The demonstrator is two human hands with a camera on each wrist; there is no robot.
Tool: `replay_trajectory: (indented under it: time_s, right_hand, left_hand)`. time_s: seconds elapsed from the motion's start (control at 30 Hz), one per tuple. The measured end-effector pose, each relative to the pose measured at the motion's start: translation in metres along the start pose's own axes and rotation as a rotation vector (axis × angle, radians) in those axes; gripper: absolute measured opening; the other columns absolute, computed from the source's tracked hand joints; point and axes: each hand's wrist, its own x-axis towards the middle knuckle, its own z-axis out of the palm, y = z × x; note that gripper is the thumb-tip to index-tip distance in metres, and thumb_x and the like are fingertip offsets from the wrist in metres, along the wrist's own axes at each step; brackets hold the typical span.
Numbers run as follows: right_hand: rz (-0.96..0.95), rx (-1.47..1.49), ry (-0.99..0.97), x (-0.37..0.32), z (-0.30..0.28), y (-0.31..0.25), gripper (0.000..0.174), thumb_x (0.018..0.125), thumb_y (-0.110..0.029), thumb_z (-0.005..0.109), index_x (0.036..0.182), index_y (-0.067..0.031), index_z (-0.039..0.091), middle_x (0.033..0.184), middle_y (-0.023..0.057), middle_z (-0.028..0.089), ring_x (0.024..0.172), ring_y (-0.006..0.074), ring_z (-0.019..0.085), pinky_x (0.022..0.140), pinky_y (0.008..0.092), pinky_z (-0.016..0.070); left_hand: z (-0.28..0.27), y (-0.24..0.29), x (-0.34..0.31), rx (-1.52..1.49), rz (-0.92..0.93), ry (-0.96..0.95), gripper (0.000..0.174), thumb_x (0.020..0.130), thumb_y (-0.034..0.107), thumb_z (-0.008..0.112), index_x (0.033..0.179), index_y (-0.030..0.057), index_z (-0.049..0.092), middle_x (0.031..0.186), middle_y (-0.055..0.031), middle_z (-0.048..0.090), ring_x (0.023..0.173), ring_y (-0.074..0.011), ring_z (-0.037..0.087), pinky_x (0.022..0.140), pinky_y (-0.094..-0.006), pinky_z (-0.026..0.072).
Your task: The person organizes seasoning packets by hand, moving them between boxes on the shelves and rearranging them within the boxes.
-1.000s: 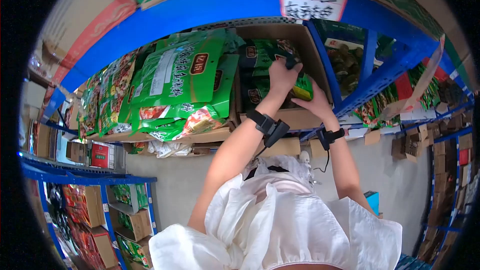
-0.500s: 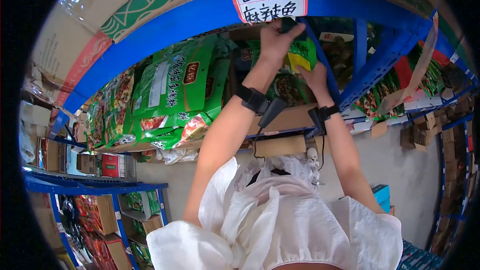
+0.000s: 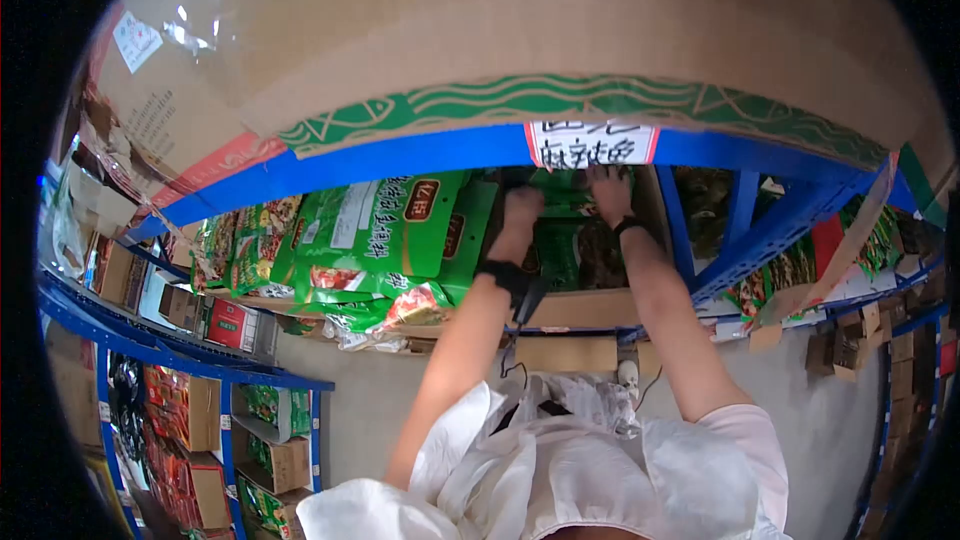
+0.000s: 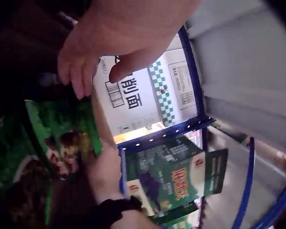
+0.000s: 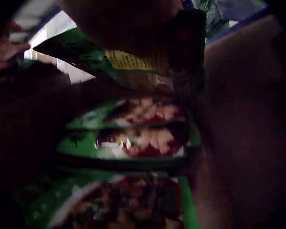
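Observation:
My left hand (image 3: 522, 208) reaches into the left part of a cardboard box (image 3: 590, 310) on the shelf. In the left wrist view, its fingers (image 4: 78, 76) hang loosely, thumb apart, with no packet visible between them. At the box's right side, my right hand (image 3: 608, 192) holds the edge of a green food packet (image 4: 69, 148) with a food picture. The right wrist view shows this packet's yellow-printed panel (image 5: 131, 59) tilted under the dark hand. Below it lie more green packets (image 5: 148, 138) with food pictures, overlapping in a row.
A pile of large green pouches (image 3: 370, 230) stands left of the box. Above the hands run a blue shelf beam (image 3: 430, 145) with a handwritten sign (image 3: 590, 147) and a big carton (image 3: 500, 20). A blue upright (image 3: 676, 225) stands close on the right.
The green packet with the yellow panel has gone from above the box down into it. Both hands have lowered, and the left has let go. The head view has tilted up towards the carton.

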Motion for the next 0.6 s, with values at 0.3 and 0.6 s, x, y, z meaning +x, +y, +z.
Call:
replay_trajectory:
  time_s: [0.3, 0.6]
  right_hand:
    - [0.195, 0.617, -0.191, 0.024, 0.003, 0.005, 0.03, 0.087, -0.022, 0.04, 0.104, -0.0022, 0.055, 0.107, 0.0162, 0.057, 0.103, 0.032, 0.051, 0.089, 0.0428, 0.0373]
    - [0.477, 0.351, -0.39, 0.011, 0.065, 0.015, 0.04, 0.063, -0.019, 0.072, 0.098, -0.0046, 0.059, 0.111, 0.0195, 0.054, 0.106, 0.0386, 0.049, 0.079, 0.0446, 0.046]
  left_hand:
    - [0.015, -0.031, -0.054, 0.54, -0.236, -0.188, 0.027, 0.08, 0.024, 0.059, 0.098, 0.0033, 0.058, 0.085, -0.0044, 0.06, 0.068, -0.0154, 0.055, 0.056, -0.0304, 0.0428]
    - [0.011, -0.031, -0.028, 0.329, -0.335, -0.215, 0.03, 0.074, 0.024, 0.064, 0.091, -0.0006, 0.06, 0.078, -0.0111, 0.059, 0.072, -0.0216, 0.057, 0.067, -0.0345, 0.045]
